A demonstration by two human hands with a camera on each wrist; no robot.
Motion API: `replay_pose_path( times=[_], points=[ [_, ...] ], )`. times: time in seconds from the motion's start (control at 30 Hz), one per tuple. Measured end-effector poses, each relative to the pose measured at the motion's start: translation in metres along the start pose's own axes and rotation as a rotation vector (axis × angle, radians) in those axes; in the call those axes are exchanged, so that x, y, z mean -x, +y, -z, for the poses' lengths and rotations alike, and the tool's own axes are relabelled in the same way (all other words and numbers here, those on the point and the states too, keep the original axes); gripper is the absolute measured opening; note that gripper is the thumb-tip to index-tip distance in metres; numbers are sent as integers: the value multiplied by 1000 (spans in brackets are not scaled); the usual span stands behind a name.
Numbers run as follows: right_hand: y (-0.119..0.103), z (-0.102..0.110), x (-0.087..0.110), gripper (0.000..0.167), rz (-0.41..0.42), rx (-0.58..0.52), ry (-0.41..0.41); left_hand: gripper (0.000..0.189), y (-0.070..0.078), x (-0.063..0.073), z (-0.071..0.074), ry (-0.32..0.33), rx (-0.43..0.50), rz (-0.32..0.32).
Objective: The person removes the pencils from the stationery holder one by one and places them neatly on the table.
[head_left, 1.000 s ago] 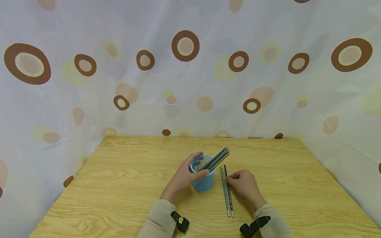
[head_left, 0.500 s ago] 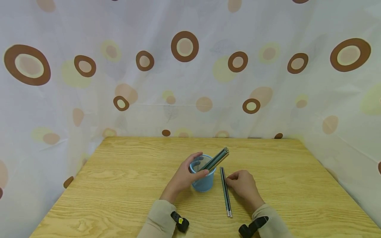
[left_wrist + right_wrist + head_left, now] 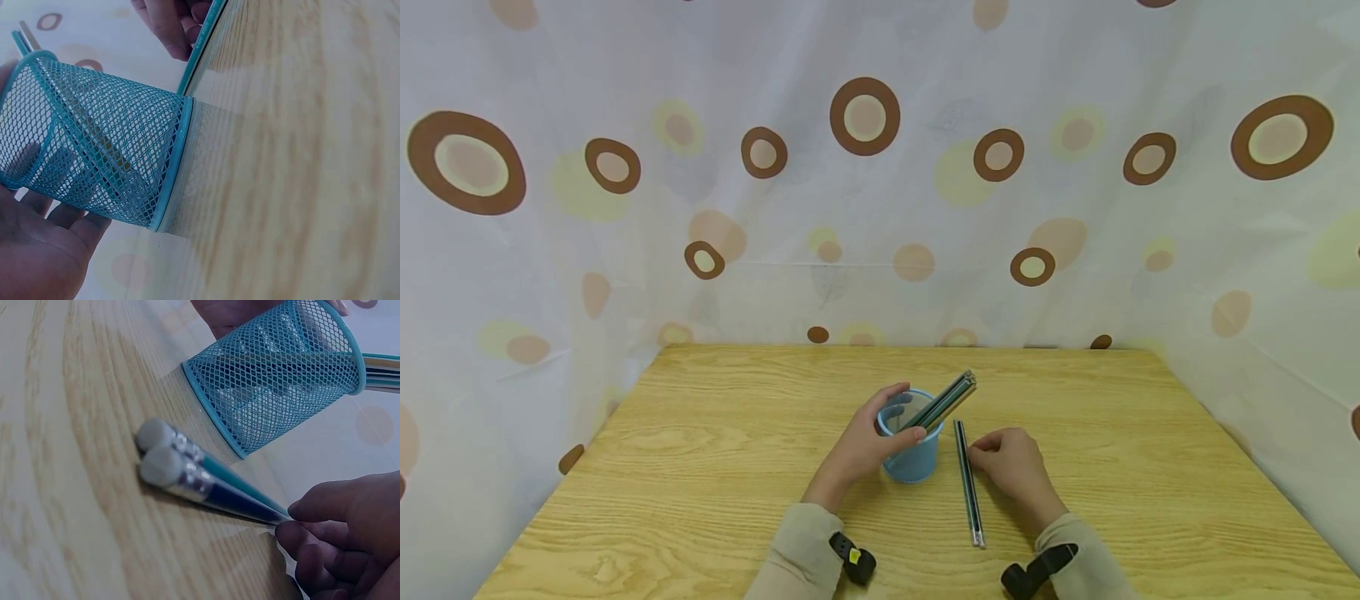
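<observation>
My left hand (image 3: 863,447) grips a light-blue mesh pencil cup (image 3: 912,463), thumb on the near side and fingers around the far side. The cup stands upright on the table. Several pencils (image 3: 950,402) lean out of it toward the right. Just right of the cup, a green pencil (image 3: 232,480) and a dark blue pencil (image 3: 234,505) lie side by side on the table, their white eraser ends toward me. My right hand (image 3: 1011,467) pinches the dark blue pencil between thumb and index finger, at the pair's right side.
The wood-grain table (image 3: 737,417) reaches back to a white curtain (image 3: 820,292) with brown and pastel circles, which also hangs along both sides. A black wrist camera (image 3: 853,560) is strapped to the left sleeve, and another wrist camera (image 3: 1037,571) to the right.
The dark blue pencil has shifted slightly left and toward me, closing the gap to the green one. My right hand moved a little left with it. The left hand and cup stayed put.
</observation>
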State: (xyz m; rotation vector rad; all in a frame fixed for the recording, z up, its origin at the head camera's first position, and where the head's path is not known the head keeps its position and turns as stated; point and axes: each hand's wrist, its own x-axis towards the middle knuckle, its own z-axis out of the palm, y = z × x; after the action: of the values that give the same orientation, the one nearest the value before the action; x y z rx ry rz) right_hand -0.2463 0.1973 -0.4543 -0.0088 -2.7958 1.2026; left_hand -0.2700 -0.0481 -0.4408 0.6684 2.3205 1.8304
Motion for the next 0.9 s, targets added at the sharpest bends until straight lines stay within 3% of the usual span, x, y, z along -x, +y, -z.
replay_pose_path(
  times=[0.9],
  points=[
    [-13, 13, -1, 13, -3, -147, 1, 66, 2, 1, 0, 4, 4, 5]
  ],
)
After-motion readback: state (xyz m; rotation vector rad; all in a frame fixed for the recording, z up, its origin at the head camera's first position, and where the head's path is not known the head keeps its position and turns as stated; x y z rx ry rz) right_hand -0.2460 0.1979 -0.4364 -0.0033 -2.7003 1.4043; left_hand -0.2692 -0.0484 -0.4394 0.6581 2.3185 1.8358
